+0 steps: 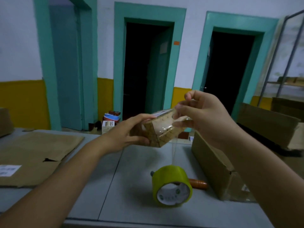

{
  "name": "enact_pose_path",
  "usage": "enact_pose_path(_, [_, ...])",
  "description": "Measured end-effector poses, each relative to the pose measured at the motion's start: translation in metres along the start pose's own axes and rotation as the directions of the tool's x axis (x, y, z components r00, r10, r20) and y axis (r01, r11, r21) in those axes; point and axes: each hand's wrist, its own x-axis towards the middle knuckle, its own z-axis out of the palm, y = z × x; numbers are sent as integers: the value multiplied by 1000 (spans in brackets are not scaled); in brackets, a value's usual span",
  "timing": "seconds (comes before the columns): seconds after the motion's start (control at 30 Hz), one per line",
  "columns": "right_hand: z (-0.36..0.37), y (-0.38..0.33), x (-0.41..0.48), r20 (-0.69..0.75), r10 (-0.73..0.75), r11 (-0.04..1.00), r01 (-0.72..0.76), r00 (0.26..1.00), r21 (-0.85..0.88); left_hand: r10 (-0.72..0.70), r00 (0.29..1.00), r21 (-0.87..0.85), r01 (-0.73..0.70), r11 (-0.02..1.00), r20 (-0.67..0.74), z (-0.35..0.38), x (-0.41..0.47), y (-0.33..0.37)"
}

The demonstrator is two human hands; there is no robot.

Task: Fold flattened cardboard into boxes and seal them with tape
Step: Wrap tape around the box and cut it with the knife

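In the head view a person holds a small cardboard box (158, 130) in the air above a grey table (125, 178), roughly level with the far edge of it; the left hand (130, 132) grips the box's left end, fingers curled over the top and thumb underneath; the right hand (202, 116) is at the box's right end, its fingertips (178, 124) touching the glossy clear tape (162, 127) that lies across the box; the hand is blurred, so I cannot tell whether it pinches the tape or only presses it down; a thin strip of the same tape runs from the box's underside straight down to a yellow-green tape roll (171, 186), which stands on its edge on the table near the front, just below the box; a reddish-brown wooden handle (198, 184) lies on the table just behind the roll, at its right side; to the left a flattened cardboard sheet (37, 155) lies on the table with a white label (9, 170) near its left edge; to the right a larger brown carton (212, 162) sits on the table, lying lengthwise away from the camera; beyond it, off the table, stands another big carton (266, 124) beside a metal rack (279, 55); the back wall is white over yellow with teal door frames (118, 63).
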Motion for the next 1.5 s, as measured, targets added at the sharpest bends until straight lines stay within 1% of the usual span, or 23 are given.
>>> enact_pose_path(0.1, [3, 2, 0, 0, 2, 998, -2, 1000, 58, 14, 998, 9, -15, 1000, 66, -2, 7, 13])
enact_pose_path(0.23, [5, 2, 0, -11, -13, 997, 13, 1000, 74, 26, 997, 70, -31, 997, 68, -6, 14, 22])
enact_pose_path(0.5, [4, 1, -2, -27, -9, 999, 10, 1000, 46, -2, 997, 195, -13, 981, 74, -9, 15, 26])
enact_pose_path(0.63, [4, -1, -3, -28, 1, 999, 0, 1000, 35, 15, 998, 288, -31, 957, 57, -8, 14, 33])
enact_pose_path(0.8, [3, -3, -5, -43, 1, 1000, -2, 999, -7, 44, 997, 327, -62, 943, 63, -6, 16, 43])
enact_pose_path(0.93, [1, -6, -7, -50, -6, 1000, 6, 999, 1, 71, 996, 354, -83, 931, 49, -5, 16, 51])
enact_pose_path(1.03, [1, -6, -8, -61, -46, 997, 42, 997, -66, 89, 995, 376, -96, 922, 36, -6, 16, 56])
enact_pose_path(1.1, [2, -6, -10, -80, -76, 991, 66, 994, -115, 108, 994, 386, -108, 916, 22, -4, 14, 58])
enact_pose_path(1.23, [3, -4, -13, -118, -112, 984, 94, 987, -150, 114, 993, 397, -101, 912, -11, -1, 11, 58])
enact_pose_path(1.37, [4, -6, -18, -110, -141, 976, 119, 984, -182, 120, 993, 404, -105, 909, -13, -5, 11, 56])
enact_pose_path(1.43, [6, -9, -19, -98, -169, 965, 145, 981, -217, 116, 993, 367, -107, 924, 0, -8, 14, 54])
enact_pose_path(1.5, [7, -10, -20, -95, -199, 953, 170, 975, -249, 105, 994, 279, -107, 954, 24, -11, 18, 51])
